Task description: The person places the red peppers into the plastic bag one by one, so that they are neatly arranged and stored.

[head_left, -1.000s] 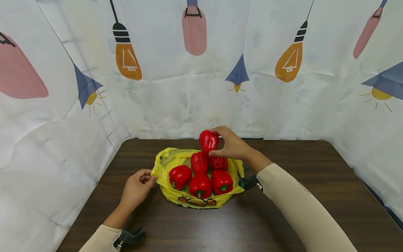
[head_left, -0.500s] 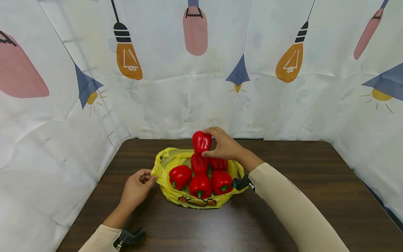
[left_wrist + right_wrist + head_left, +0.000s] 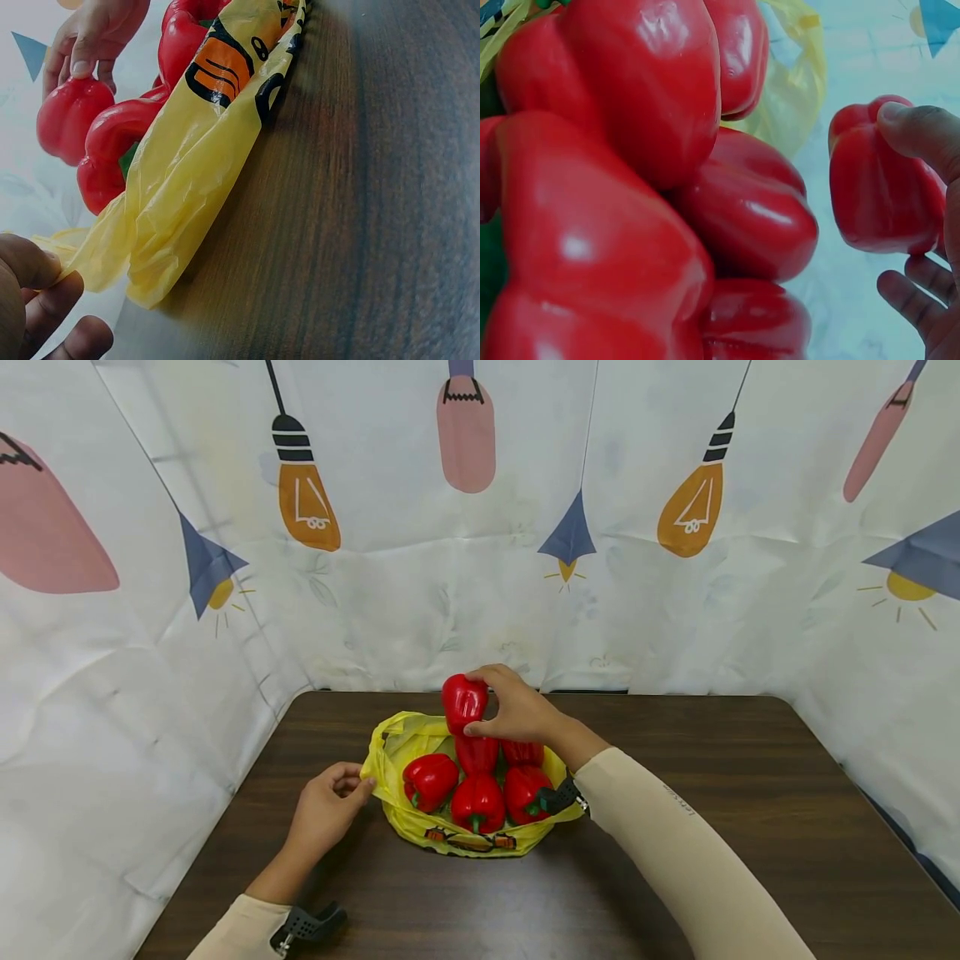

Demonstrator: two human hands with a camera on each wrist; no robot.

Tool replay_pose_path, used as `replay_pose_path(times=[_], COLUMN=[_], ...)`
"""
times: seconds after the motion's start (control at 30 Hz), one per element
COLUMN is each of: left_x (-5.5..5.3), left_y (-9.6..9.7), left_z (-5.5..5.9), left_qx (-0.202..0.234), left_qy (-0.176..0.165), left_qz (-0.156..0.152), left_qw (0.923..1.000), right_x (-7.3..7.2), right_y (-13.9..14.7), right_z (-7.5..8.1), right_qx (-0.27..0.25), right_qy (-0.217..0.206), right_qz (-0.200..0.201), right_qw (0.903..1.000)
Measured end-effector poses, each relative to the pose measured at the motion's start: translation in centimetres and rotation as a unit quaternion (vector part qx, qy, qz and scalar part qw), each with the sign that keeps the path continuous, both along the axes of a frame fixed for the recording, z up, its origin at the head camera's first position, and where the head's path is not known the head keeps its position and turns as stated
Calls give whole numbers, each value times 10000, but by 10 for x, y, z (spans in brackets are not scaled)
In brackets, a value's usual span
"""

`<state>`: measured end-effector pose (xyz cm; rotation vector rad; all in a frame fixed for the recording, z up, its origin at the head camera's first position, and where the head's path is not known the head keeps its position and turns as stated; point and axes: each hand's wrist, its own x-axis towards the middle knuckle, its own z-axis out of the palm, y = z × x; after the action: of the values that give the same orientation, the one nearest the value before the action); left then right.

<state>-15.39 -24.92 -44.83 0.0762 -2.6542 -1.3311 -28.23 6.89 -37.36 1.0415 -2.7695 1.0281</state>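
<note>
My right hand (image 3: 517,708) grips a red bell pepper (image 3: 464,702) between thumb and fingers, above the back of a yellow plastic bag (image 3: 401,827). The same held pepper (image 3: 885,180) shows at the right of the right wrist view, apart from the others. Several more red bell peppers lie in the open bag, among them a front one (image 3: 477,803) with a green stem and a left one (image 3: 430,781). At the bag's left rim my left hand (image 3: 326,806) pinches the plastic; in the left wrist view thumb and finger (image 3: 56,300) hold the yellow edge.
The bag rests on a dark wooden table (image 3: 675,760). A white curtain (image 3: 480,610) printed with lamps and bulbs hangs behind the table and along its sides. Each wrist wears a black strap (image 3: 307,927).
My right hand has moved left with the held pepper, from above the bag's right-hand peppers toward its left back. The left hand keeps its place at the bag's rim.
</note>
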Motion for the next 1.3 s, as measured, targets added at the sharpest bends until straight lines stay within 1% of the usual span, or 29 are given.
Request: replay_pose_path(times=[0.33, 0.57, 0.8, 1.03, 1.3], left_x=[0, -2, -2, -3, -4], left_y=[0, 0, -1, -2, -3], left_z=[1, 0, 1, -2, -4], left_qx=[18, -72, -63, -104, -170], left_qy=[-1, -4, 2, 40, 95], left_qz=[-21, 10, 14, 19, 5], left_qw=[10000, 10000, 10000, 9999, 9998], right_x=[0, 1, 2, 0, 0], right_y=[-14, -24, -36, -43, -50], right_z=[-1, -1, -1, -2, -9], right_qx=[105, 192, 235, 521, 690], right_qy=[46, -1, -7, 22, 111], right_qz=[50, 65, 70, -28, 24], right_qw=[9999, 9998, 9997, 9986, 9975])
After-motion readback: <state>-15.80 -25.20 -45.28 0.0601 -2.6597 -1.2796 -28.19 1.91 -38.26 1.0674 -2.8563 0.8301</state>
